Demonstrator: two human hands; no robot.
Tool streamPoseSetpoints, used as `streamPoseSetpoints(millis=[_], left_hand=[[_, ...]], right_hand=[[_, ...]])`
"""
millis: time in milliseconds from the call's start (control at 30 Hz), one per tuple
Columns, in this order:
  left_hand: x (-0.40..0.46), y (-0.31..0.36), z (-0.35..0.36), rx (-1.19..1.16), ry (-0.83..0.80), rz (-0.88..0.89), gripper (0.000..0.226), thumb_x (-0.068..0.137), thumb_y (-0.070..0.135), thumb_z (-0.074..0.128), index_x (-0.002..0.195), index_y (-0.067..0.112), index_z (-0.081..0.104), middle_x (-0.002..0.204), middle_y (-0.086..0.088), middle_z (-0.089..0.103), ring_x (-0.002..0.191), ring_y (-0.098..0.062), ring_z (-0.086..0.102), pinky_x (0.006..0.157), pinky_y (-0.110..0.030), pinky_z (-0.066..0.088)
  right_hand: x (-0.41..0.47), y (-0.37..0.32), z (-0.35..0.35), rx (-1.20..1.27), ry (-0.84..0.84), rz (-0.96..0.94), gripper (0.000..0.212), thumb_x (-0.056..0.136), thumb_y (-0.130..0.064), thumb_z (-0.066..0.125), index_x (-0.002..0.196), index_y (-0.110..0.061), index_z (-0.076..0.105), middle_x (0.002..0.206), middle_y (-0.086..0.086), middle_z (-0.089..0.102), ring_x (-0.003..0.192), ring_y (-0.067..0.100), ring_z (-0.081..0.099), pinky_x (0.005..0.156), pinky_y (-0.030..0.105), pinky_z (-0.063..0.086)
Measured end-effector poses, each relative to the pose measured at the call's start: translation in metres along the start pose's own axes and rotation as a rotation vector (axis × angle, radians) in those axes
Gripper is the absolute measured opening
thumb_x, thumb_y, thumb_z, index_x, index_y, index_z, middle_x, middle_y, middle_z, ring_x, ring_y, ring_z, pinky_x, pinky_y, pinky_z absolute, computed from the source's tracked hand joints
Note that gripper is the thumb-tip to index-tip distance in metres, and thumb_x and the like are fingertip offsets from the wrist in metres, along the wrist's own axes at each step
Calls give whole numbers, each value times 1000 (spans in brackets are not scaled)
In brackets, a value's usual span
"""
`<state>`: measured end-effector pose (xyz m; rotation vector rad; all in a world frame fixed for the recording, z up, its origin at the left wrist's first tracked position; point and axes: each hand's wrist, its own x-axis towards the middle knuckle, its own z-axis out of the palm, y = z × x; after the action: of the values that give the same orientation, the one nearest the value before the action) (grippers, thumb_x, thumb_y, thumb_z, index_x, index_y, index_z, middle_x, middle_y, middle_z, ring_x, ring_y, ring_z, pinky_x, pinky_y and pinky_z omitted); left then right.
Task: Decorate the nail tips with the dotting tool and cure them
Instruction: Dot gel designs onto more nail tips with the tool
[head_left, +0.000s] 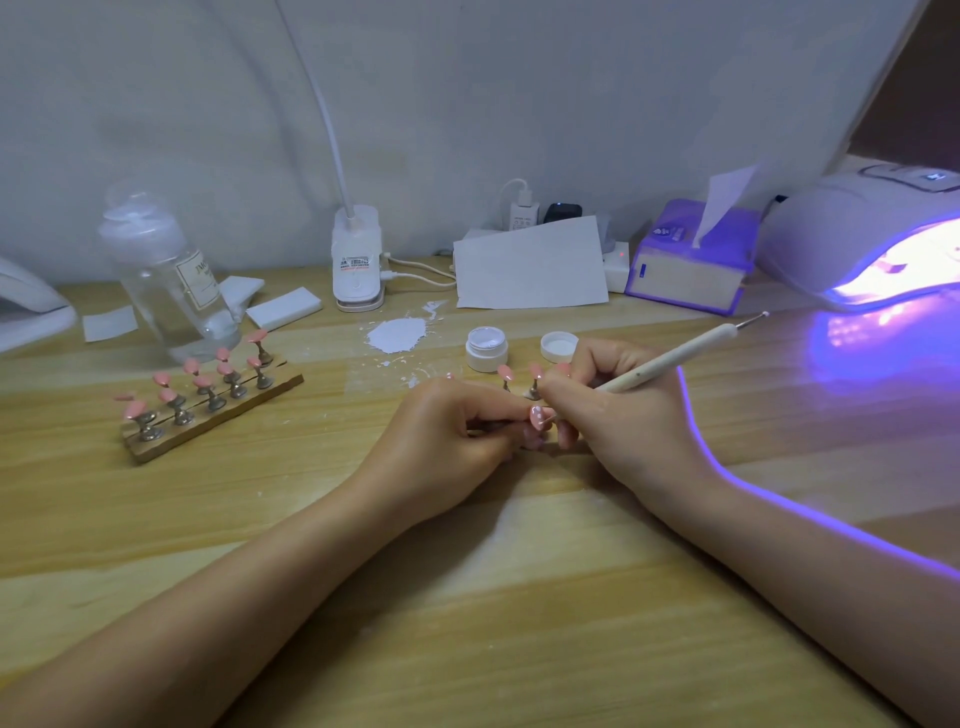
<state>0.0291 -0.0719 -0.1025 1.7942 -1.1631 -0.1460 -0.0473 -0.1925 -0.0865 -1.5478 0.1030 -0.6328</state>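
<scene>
the left hand (447, 426) pinches a pink nail tip (537, 415) while the right hand (618, 410) holds the dotting tool (675, 358) against it; the lamp (872, 234) glows purple.

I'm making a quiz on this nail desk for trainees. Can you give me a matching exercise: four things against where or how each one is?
Things:
1. dotting tool
2. gel pot
3. curing lamp
4. wooden stand

States:
A. lit violet, at the far right
B. open, with its lid beside it
C. gripped in the right hand
D. on the left, full of pink nail tips

Pairs: 1-C, 2-B, 3-A, 4-D
</scene>
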Motion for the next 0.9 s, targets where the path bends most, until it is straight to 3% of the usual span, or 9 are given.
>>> streamPoseSetpoints(millis=[67,233,367,467,600,733,900], left_hand=[[0,-1,0,-14,9,0,21,80,-2,64,82,16,75,66,7,67,59,5,52,60,-23,46],[0,-1,0,4,5,15,25,81,0,64,90,23,70,67,8,68,62,9,52,61,-23,46],[0,0,0,9,10,20,30,81,1,63,94,28,67,65,11,66,62,10,52,60,-21,46],[0,1,0,14,5,12,25,81,0,64,90,23,69,70,-2,68,60,6,50,59,-26,46],[-1,2,0,-4,-1,-17,17,81,0,64,81,13,75,65,7,67,62,7,52,61,-22,45],[-1,2,0,-11,1,-34,15,81,-1,64,80,9,75,68,1,68,60,0,52,60,-28,46],[-1,2,0,-16,0,-33,16,81,-1,64,81,11,75,67,4,67,60,3,52,61,-26,47]], right_hand=[[0,0,0,-5,5,-8,40,75,6,59,46,-9,36,32,-5,46,34,5,47,39,15,42],[1,2,0,18,3,11,41,75,5,60,45,-8,36,34,-1,47,36,13,50,43,23,48],[1,1,-1,-4,0,-14,41,76,8,58,46,-9,36,33,-5,46,35,6,48,42,16,45],[0,0,0,-6,0,-8,40,76,8,57,46,-9,37,32,-6,46,33,3,46,42,14,45],[-1,-1,1,28,-4,11,39,76,9,56,48,-8,36,32,-4,44,31,5,45,39,15,44],[-1,-2,1,19,-2,7,39,75,8,56,46,-8,36,32,-3,45,32,3,46,37,11,39],[-1,-3,1,39,-6,12,38,74,8,56,47,-9,35,33,-2,44,32,4,46,37,12,37]])
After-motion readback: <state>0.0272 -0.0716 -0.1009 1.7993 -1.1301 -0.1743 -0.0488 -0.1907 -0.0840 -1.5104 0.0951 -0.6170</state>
